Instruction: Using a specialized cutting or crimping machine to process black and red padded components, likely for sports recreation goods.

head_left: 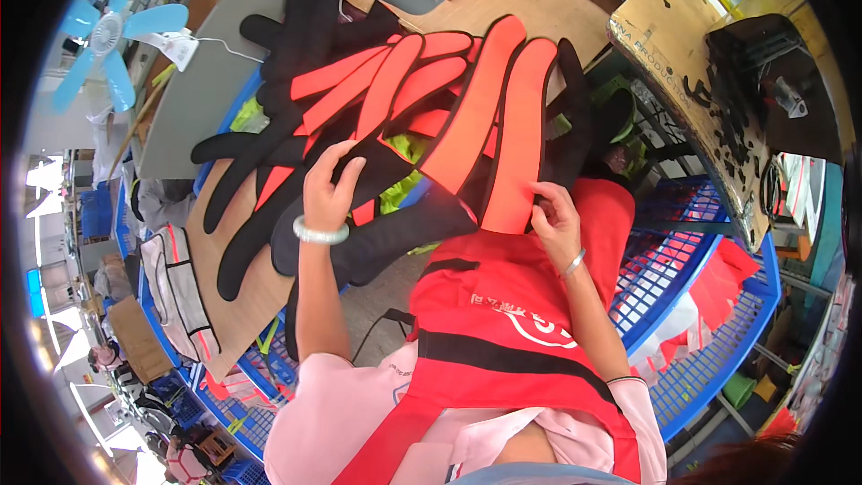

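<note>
Long curved fabric strips, orange with black edges, lie heaped in front of me. My right hand (557, 223) pinches the lower end of one orange strip (525, 117) near my lap. Beside it lies a second orange strip (476, 112), its lower end toward me. Over the left side of the heap is my left hand (330, 190), thumb and forefinger apart, with nothing visible between them. Close to that hand are a black fabric piece (382, 171) and more orange strips (391, 85). A wide dark fabric piece (395, 233) hangs below, toward my lap.
Blue plastic baskets (759, 305) with orange and white pieces stand at the right. A worn wooden board (669, 45) is at the far right. A blue fan (106, 31) is at the upper left. A grey-white fabric piece (175, 292) lies on the table's left edge.
</note>
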